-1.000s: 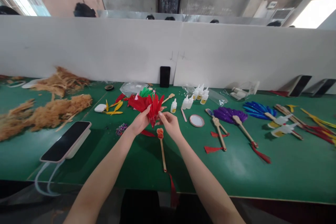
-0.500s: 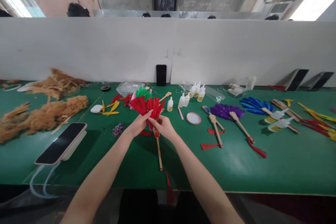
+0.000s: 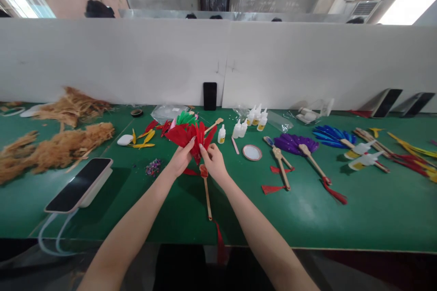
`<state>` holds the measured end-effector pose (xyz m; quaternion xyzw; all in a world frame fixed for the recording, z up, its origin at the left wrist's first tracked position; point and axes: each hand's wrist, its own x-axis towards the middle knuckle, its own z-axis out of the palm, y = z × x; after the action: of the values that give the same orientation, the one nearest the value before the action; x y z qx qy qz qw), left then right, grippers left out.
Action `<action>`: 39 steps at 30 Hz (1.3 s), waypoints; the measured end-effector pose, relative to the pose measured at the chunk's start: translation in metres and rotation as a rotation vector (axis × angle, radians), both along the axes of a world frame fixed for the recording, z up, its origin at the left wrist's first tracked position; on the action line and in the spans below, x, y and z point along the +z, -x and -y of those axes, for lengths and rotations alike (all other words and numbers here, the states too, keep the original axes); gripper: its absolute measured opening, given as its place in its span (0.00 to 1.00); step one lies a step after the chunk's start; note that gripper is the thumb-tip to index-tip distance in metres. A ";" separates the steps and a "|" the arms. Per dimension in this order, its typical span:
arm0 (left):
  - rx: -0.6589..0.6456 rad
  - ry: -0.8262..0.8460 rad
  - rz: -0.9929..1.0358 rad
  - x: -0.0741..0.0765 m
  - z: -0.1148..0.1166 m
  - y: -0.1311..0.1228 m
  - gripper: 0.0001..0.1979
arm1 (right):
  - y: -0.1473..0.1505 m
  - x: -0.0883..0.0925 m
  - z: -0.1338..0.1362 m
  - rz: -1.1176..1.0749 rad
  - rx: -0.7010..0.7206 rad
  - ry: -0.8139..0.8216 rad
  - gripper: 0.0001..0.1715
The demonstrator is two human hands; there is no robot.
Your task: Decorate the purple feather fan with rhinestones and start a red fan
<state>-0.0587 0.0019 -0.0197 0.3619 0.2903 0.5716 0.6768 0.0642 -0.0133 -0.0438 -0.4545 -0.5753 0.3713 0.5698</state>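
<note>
My left hand (image 3: pixel 180 159) is closed on a bunch of red feathers (image 3: pixel 181 134), pinching them near the base. From the other side, the thumb and fingers of my right hand (image 3: pixel 213 161) also grip red feathers, close to the left fingertips. Just below the hands lies a wooden fan handle (image 3: pixel 207 198) with a red piece at its top and a red tassel (image 3: pixel 221 243) hanging over the table edge. Whether the feathers are joined to the handle is hard to tell. Behind the bunch lies a green feather fan (image 3: pixel 187 118), partly hidden.
Small white glue bottles (image 3: pixel 241 128) and a round white dish (image 3: pixel 252 152) stand to the right. Farther over lie a purple feather fan (image 3: pixel 295 144) and a blue feather fan (image 3: pixel 332 137). On the left are a phone (image 3: pixel 80 184), brown fibre (image 3: pixel 68 145) and yellow feathers (image 3: pixel 145 140).
The right fingers have shifted up along the red feathers, and the feathers are spread slightly differently. Both hands still hold them, and the handle lies about where it was.
</note>
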 end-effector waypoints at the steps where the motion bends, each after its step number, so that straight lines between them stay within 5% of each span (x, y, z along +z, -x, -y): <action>1: 0.000 -0.012 0.001 0.000 0.001 -0.001 0.20 | 0.001 -0.001 0.000 -0.013 -0.023 -0.002 0.26; 11: 0.048 -0.059 0.014 0.003 0.001 -0.009 0.19 | 0.011 -0.007 -0.003 -0.262 -0.072 0.113 0.28; 25: 0.142 0.195 0.151 0.005 -0.002 -0.013 0.16 | 0.023 0.006 0.007 -0.634 -0.113 0.258 0.33; 35: 0.186 0.176 0.138 0.005 -0.007 -0.007 0.17 | 0.023 0.008 0.009 -0.696 -0.126 0.235 0.29; 39: 0.111 0.140 0.126 0.008 -0.005 -0.005 0.17 | 0.019 0.007 0.007 -0.695 -0.154 0.237 0.29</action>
<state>-0.0537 0.0072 -0.0118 0.2605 0.3059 0.6082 0.6846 0.0451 -0.0207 -0.0368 -0.4062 -0.2648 0.5232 0.7008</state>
